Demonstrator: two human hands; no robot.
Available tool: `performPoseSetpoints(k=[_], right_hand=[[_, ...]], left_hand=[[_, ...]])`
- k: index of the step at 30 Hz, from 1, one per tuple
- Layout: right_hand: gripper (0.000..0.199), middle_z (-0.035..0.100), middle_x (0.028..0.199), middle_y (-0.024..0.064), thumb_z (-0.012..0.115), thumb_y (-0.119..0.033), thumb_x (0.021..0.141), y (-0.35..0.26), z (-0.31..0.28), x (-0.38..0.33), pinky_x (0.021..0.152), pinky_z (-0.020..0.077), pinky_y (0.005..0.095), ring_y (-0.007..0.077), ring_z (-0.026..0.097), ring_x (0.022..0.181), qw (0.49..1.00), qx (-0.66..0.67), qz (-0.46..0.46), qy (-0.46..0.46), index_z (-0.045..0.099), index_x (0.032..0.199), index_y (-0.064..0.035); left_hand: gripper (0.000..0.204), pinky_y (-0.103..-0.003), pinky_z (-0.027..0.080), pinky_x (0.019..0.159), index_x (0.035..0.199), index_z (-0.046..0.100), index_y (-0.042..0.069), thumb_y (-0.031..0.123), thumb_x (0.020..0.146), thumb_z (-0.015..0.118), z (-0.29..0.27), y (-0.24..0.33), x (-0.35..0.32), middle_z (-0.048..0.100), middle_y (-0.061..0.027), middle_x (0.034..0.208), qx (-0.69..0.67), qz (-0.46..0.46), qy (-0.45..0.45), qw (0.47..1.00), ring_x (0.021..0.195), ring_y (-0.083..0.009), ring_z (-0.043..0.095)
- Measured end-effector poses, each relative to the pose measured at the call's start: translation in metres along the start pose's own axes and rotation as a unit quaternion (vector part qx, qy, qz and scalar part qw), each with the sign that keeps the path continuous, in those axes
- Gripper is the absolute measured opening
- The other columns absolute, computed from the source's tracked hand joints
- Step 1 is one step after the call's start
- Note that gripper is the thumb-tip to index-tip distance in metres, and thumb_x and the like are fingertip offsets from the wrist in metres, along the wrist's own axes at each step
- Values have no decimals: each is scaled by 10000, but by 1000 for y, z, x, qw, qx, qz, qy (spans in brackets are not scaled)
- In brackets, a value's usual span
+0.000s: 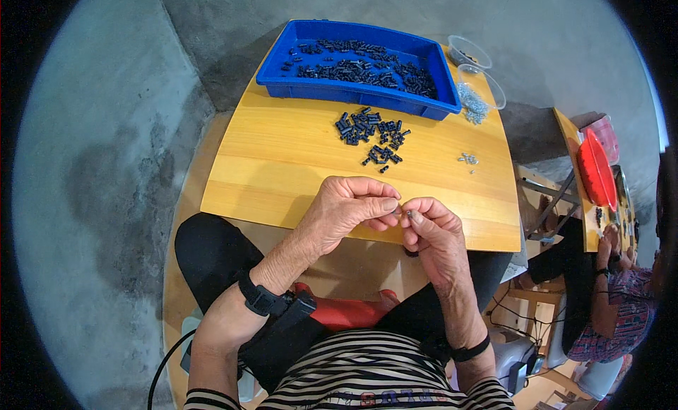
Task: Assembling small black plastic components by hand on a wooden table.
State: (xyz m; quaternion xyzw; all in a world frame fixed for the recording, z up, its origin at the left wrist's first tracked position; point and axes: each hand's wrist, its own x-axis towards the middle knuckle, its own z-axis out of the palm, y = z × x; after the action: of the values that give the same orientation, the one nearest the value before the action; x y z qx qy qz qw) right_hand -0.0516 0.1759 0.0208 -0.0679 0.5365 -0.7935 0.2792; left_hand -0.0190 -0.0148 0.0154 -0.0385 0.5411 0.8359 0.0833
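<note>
Just over the near edge of the table, my left hand point(353, 206) and my right hand point(436, 235) meet fingertip to fingertip. The thumb and forefinger of the right hand are pinched, with a tiny greyish bit at their tips, too small to name. My left hand is closed in a pinch too; whatever it holds is hidden by the fingers. Beyond the hands, a loose pile of small black cylindrical parts point(357, 127) lies on the wooden table point(282, 163). Several small silvery pieces point(467, 158) are scattered to the right of that pile.
A blue tray point(353, 99) with many black parts stands at the table's far side. Beside it are a clear tub point(470, 50) and a tipped clear container point(500, 92) spilling silvery pieces. At far right, another person point(614, 318) sits at a table with a red basin point(597, 170).
</note>
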Motion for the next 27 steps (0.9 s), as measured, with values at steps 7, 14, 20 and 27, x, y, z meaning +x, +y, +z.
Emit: performPoseSetpoints(k=[7, 14, 20, 27], right_hand=[[131, 655, 804, 4, 620, -136, 927, 1, 2, -2, 546, 423, 183, 52, 543, 611, 1000, 20, -8, -10, 655, 1027, -58], [158, 654, 818, 12, 616, -128, 931, 1, 4, -4, 556, 440, 188, 54, 558, 634, 999, 35, -20, -1, 651, 1064, -53], [146, 666, 840, 30, 604, -119, 937, 1, 3, -5, 547, 443, 199, 64, 571, 640, 999, -12, -50, 17, 650, 1053, -44], [101, 679, 839, 57, 611, -113, 930, -2, 10, -5, 516, 439, 206, 81, 569, 603, 994, -40, -89, 54, 642, 972, -26]], left_hand=[[199, -224, 541, 643, 996, 688, -11, 111, 842, 721, 1, -4, -1, 702, -68, 837, -26, 10, 27, 999, 693, -111, 655], [206, -222, 553, 658, 1022, 675, -9, 107, 853, 703, 3, -3, -2, 698, -69, 842, -85, -40, 15, 995, 700, -110, 662], [223, -228, 559, 673, 1053, 655, -18, 98, 865, 683, 1, -7, -2, 693, -85, 879, -128, -49, 11, 990, 752, -131, 678], [246, -208, 548, 712, 1063, 651, -19, 122, 867, 696, 0, -14, -4, 686, -68, 889, -169, -59, 3, 984, 788, -104, 664]])
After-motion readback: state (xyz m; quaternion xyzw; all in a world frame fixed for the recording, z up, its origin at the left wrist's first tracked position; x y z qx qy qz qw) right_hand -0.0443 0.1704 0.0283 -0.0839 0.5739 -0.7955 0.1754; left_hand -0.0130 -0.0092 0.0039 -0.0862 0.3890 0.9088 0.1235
